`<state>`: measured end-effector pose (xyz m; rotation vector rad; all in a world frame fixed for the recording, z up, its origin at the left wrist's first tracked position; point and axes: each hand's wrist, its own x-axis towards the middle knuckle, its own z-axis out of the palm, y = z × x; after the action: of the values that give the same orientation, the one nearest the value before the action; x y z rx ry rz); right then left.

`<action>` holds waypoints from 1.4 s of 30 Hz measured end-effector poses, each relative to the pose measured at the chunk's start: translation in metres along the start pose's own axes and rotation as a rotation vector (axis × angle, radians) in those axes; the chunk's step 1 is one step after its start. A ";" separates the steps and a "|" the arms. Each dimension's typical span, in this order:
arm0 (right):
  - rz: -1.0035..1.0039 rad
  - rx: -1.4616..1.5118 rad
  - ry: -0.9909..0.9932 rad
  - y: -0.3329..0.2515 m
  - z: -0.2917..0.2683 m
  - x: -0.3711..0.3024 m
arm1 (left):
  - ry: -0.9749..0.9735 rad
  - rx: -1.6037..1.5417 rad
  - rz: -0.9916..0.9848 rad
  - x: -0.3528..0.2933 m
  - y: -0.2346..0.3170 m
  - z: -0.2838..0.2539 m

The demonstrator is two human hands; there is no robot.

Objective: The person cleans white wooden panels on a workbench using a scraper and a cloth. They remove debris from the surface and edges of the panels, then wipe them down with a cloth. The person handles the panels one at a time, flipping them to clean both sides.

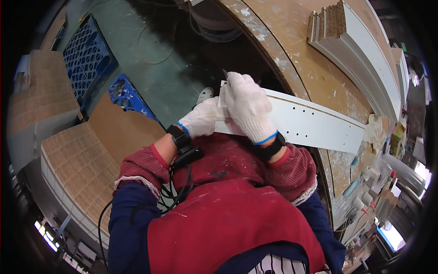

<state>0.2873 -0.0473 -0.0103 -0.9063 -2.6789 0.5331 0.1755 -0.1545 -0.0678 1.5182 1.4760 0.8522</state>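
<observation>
A long white board (315,117) with several drilled holes and a groove along its far side slants from my lap to the workbench on the right. At the board's left end, my left hand (204,118), in a white knit glove, is closed around the edge; its fingertips are partly hidden. Above that same end is my right hand (248,106), also gloved and closed in a fist. From its top pokes a thin dark pointed tool (225,73), mostly hidden by the fingers, so its exact kind does not show.
A worn, paint-spotted workbench (335,86) bears a stack of white-faced boards (360,55) at the far right. Glue bottles (367,199) and clutter lie at the right. Stacked boards (77,169) stand on the left, near blue plastic pallets (89,59). A cable hangs by my left arm.
</observation>
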 end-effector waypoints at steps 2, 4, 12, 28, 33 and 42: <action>-0.003 -0.158 -0.010 -0.002 0.005 0.004 | -0.008 0.028 -0.021 0.000 -0.002 0.000; 0.058 -0.240 -0.065 0.001 0.004 0.002 | -0.057 -0.713 -0.509 0.001 0.003 0.005; -0.358 0.048 -0.241 -0.023 0.018 0.003 | 0.005 0.086 0.158 -0.009 -0.022 0.016; 0.190 0.035 -0.167 0.058 -0.031 -0.018 | 0.101 -1.108 -0.580 0.001 0.022 0.006; 0.310 0.010 0.110 0.151 -0.092 -0.068 | 0.132 -0.997 -0.643 0.006 0.014 0.010; 0.770 -0.184 0.227 0.294 -0.191 -0.141 | 0.190 -1.012 -0.687 0.004 0.014 0.010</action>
<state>0.6199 0.1308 0.0196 -1.9325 -2.1279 0.2930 0.1907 -0.1513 -0.0593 0.1698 1.2326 1.0652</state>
